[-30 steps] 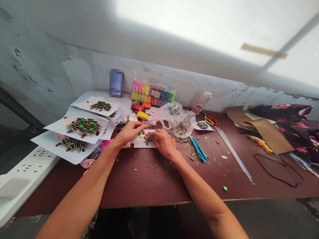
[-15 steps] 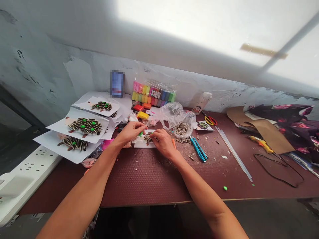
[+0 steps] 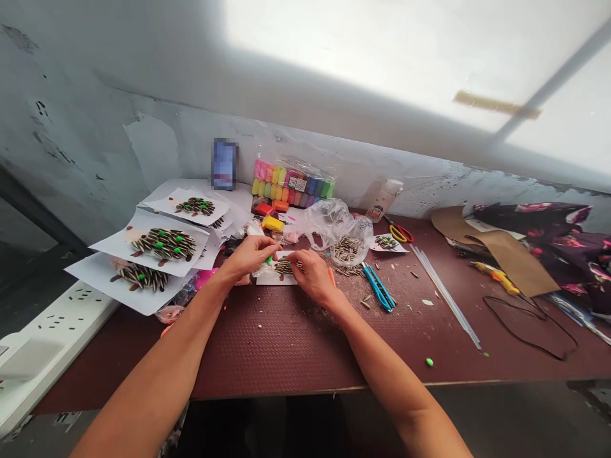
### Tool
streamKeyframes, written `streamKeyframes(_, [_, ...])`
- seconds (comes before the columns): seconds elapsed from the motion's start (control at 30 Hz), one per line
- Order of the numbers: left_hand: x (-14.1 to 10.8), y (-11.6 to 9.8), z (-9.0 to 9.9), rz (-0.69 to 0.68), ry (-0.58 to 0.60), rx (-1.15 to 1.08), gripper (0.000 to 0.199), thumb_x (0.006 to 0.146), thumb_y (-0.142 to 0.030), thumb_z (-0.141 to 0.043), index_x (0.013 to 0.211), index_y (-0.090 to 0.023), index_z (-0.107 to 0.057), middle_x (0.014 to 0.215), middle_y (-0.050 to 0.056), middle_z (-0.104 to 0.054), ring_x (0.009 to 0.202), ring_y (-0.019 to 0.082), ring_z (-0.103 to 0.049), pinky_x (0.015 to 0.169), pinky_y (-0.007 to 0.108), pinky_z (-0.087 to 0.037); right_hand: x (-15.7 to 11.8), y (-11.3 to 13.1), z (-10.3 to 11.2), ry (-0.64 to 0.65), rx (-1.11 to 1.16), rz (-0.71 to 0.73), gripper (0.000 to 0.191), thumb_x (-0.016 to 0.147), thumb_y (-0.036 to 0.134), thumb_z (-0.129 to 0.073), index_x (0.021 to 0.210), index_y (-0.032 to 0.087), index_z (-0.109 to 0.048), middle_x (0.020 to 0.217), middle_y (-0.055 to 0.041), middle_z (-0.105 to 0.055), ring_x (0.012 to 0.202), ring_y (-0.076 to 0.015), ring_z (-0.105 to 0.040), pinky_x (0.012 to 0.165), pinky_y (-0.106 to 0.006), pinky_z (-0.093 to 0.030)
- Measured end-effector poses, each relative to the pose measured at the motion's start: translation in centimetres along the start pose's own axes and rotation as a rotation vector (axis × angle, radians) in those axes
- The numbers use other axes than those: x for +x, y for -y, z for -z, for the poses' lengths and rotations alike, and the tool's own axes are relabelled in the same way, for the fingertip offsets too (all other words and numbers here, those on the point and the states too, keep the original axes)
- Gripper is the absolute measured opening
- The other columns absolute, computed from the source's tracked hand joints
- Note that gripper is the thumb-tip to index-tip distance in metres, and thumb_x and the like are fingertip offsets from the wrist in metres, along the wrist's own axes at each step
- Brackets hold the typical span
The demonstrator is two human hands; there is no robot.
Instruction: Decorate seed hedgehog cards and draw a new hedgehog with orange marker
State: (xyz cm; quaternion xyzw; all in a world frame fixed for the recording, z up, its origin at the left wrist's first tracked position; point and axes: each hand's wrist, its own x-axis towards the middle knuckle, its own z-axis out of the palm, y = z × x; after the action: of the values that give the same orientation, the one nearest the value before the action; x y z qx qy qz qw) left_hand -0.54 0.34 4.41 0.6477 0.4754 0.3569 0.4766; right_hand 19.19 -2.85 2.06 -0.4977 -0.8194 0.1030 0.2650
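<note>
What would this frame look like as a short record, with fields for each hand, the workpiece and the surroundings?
Left hand: left hand, fingertips at a small bright-green lump
Right hand: right hand, over the seeds; grip hidden
Workpiece: white rectangular card bearing striped seeds, partly covered
Left side: white paper sheets with seed-covered hedgehog shapes
Right side: clear plastic bag of seeds, teal utility knife, white bottle
</note>
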Motion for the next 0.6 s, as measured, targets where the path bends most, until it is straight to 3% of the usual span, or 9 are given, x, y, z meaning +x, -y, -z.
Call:
streamKeyframes(0.2, [0.14,0.19,-0.06,-0.003,0.02,0.014,0.034,0.072,-0.051,-0.066,0.072,-0.017,-0.072,0.071,0.005,-0.071,0.062,0.016,-0.057,0.058,0.027,-0.041,0.01,0.17,-0.05,0.011,0.042,-0.004,0.017,0.097,0.011,-0.056,0.1,0.018,-0.071,0.095,-0.0073,-0.072,0.09,-0.0187,-0.062,0.084,-0.03,-0.045])
streamKeyframes(0.4, [-0.21,-0.04,-0.42,0.022,0.156,0.087,0.03,0.072,-0.039,-0.061,0.083,-0.015,-0.076,0.064,0.001,-0.067,0.062,0.017,-0.057,0.059,0.026,-0.042,0.0,0.11,-0.12,0.009,0.022,-0.024,0.018,0.097,0.012,-0.053,0.098,0.018,-0.07,0.096,-0.0081,-0.072,0.091,-0.0193,-0.063,0.085,-0.03,-0.046])
streamKeyframes(0.6, [-0.46,-0.12,-0.54,0.078,0.244,0.101,0.036,0.074,-0.035,-0.059,0.094,-0.011,-0.078,0.061,0.001,-0.065,0.059,0.016,-0.056,0.057,0.025,-0.041,0.04,-0.09,-0.45,0.008,0.039,-0.098,0.021,0.094,0.011,-0.053,0.11,0.018,-0.064,0.1,-0.0094,-0.072,0.093,-0.0215,-0.064,0.083,-0.032,-0.047])
